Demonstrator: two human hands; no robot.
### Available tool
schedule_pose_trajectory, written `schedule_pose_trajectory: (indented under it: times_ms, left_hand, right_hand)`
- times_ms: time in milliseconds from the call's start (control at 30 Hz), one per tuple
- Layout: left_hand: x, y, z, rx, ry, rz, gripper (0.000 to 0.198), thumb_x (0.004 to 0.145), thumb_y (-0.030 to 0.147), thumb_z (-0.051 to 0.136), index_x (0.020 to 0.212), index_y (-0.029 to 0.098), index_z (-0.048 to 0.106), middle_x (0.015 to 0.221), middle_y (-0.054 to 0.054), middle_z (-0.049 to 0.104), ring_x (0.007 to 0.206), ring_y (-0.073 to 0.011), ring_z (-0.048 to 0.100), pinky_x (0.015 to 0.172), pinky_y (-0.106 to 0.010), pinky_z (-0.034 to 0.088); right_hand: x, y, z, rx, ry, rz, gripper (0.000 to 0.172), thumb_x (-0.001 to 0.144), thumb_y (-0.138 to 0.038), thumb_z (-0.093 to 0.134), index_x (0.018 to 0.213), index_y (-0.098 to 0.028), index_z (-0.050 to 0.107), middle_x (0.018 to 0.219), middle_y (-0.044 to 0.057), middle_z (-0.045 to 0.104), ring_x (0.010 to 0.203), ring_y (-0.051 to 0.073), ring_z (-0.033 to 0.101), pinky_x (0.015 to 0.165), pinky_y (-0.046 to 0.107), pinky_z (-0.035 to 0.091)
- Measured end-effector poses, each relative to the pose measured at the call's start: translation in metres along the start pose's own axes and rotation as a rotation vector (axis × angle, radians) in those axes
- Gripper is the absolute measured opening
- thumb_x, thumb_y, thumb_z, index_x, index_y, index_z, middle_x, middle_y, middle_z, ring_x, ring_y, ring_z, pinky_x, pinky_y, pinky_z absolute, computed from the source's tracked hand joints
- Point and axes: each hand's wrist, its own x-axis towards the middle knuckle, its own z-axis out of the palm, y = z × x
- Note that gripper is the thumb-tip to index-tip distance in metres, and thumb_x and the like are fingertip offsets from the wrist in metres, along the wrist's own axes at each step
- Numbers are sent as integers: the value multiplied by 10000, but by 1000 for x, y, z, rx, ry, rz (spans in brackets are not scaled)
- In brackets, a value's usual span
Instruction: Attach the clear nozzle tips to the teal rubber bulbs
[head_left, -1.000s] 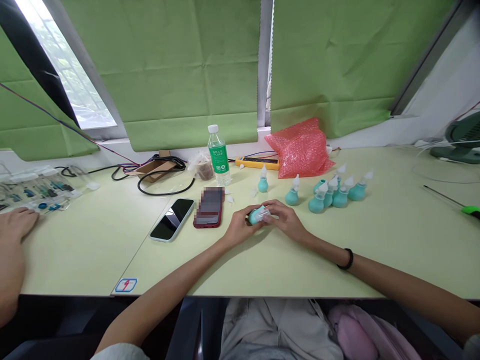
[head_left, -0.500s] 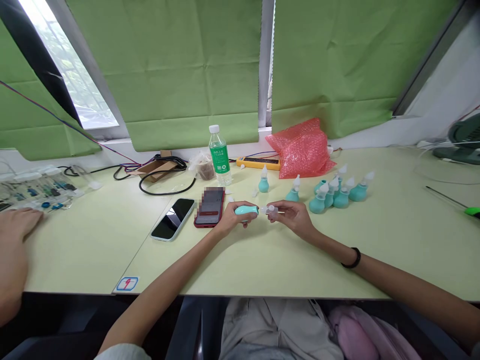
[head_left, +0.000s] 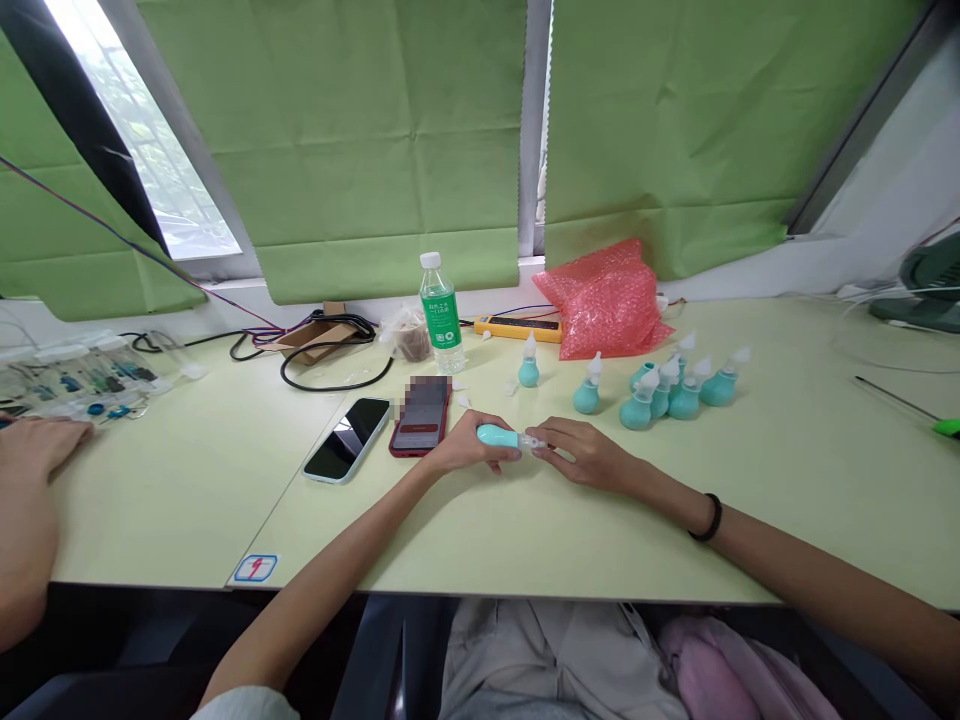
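Over the surface (head_left: 465, 540), right of the red-cased phone (head_left: 420, 428), the left hand (head_left: 466, 446) grips a teal bulb (head_left: 496, 436) — the right hand (head_left: 589, 456) pinches the clear nozzle (head_left: 531, 441) at its mouth. A capped bottle (head_left: 442, 322) stands behind, beside a clear bag (head_left: 407, 338) around something brown. I can't see into the red bubble-wrap bag (head_left: 606, 305); clear containers (head_left: 94, 362) leftward hold dark and blue bits.

Black wristband (head_left: 717, 518), pale sleeve (head_left: 247, 703), beige trousers (head_left: 517, 640)

The held bulb (head_left: 496, 436) is smooth, perhaps rubber, and the nozzle (head_left: 528, 441) translucent plastic.
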Motion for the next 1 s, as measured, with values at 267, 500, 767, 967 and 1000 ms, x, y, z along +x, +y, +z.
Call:
schedule_pose_trajectory:
  times_ms: [267,500,767,967,1000]
  left_hand:
    - [1,-2,10,78,160,93,304,551,328,646,724,95,553,580,-2,511,429,-68,484,388,-179,414]
    - [-2,-2,14,346,243,193,331,563,377,624,759,116,571,644,-6,554,502,-80,494,463,-183,389]
    - [-5,1,18,523,282,304,261,627,355,571,739,124,618,695,-41,621,605,-124,535,583,-209,394]
    - [-2,-9,30,586,266,323,222,618,303,572,768,147,619,742,-41,626,657,-146,557,630,-223,404]
    - [-1,-12,31,623,250,324,222,609,299,576,768,151,621,744,-44,623,659,-151,556,633,-227,404]
  right_hand:
    - [6,-11,3,596,26,526,237,733,-324,483,851,-141,577,682,26,540,479,78,478,454,235,457]
    - [10,-5,-2,1015,-73,758,225,670,-320,568,755,-113,589,605,10,524,466,62,447,428,222,441]
    - [9,-1,1,1016,-205,833,270,684,-373,534,717,-110,589,650,35,582,469,63,489,470,223,450]
    - [40,3,-19,130,-45,390,247,697,-340,519,835,-158,615,805,63,627,681,157,566,614,283,461]
    - [51,4,-19,41,-35,313,247,712,-318,505,880,-165,602,852,60,622,698,155,566,626,280,458]
